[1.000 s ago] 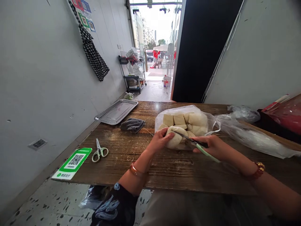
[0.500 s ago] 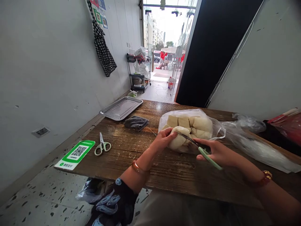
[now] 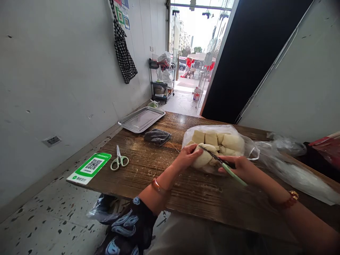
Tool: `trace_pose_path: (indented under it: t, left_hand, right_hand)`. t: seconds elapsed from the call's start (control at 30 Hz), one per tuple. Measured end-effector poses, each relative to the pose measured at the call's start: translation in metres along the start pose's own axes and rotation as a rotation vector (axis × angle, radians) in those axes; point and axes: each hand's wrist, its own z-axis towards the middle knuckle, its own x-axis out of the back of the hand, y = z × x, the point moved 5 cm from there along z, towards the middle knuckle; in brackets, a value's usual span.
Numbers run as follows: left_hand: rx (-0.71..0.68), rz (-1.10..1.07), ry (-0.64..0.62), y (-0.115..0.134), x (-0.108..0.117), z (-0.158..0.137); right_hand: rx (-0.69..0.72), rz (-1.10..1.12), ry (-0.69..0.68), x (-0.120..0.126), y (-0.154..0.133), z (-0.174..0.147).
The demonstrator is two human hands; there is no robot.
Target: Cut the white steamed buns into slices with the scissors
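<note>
Grey-white wall (image 3: 66, 85) runs along the left side of the room, well apart from the clear bag (image 3: 220, 128) of pale buns (image 3: 211, 138) lying on the dark wooden table (image 3: 148, 173). Farthest left of the bag, a green card (image 3: 89, 168) lies at the table's near left corner; a brush from a sleeve could tip it off, since it sits so close to the edge. Between card and bag lie loose scissors (image 3: 119, 158), handles toward the person, and a left forearm sweeping wide could catch them. A metal tray (image 3: 142, 119) lies beyond and left of the bag, and a dark cloth (image 3: 157, 136) is between the two; lint could get onto the food if the cloth is pushed against it.

At the bag's near left edge, the left hand (image 3: 187, 157) pinches one bun (image 3: 202, 160) between thumb and fingers. Held scissors (image 3: 228, 169) point left across it, their tips just beside that thumb. A nicked thumb looks like the main danger, caused by a slip of the blades or by the soft bun giving way. How far the blades are parted I cannot tell.

At the bag's near right side, the right hand (image 3: 240, 168) has its fingers wrapped around the handle. Bag film bunches near the blades and could be snipped too. Right of the bag, a plastic sack (image 3: 302, 173) and a red package (image 3: 328, 145) might snag the right forearm if it swings outward.
</note>
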Motion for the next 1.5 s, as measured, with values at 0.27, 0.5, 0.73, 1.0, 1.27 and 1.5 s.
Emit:
trace_pose_path:
  t: [0.27,0.5,0.73,1.0,1.27,1.5]
  left_hand:
    - [0.047,-0.043,0.027,-0.009,0.006,0.003]
    - [0.064,-0.276,0.095,-0.008,0.011,0.007]
    - [0.023,-0.309,0.061,0.001,0.008,0.003]
    - [-0.049,-0.292,0.047,0.01,0.006,0.001]
    - [-0.055,-0.253,0.045,0.011,0.006,0.0]
    - [-0.07,-0.187,0.025,0.011,0.004,-0.001]
  right_hand:
    - [0.027,0.059,-0.066,-0.006,0.002,0.009]
    - [-0.101,0.158,-0.002,0.006,0.013,-0.003]
    - [-0.051,0.044,0.045,0.022,0.003,-0.026]
    - [-0.022,-0.104,0.009,0.021,-0.009,-0.033]
    - [-0.008,-0.16,-0.037,0.022,-0.015,-0.026]
    - [-0.002,-0.171,-0.073,0.022,-0.013,-0.022]
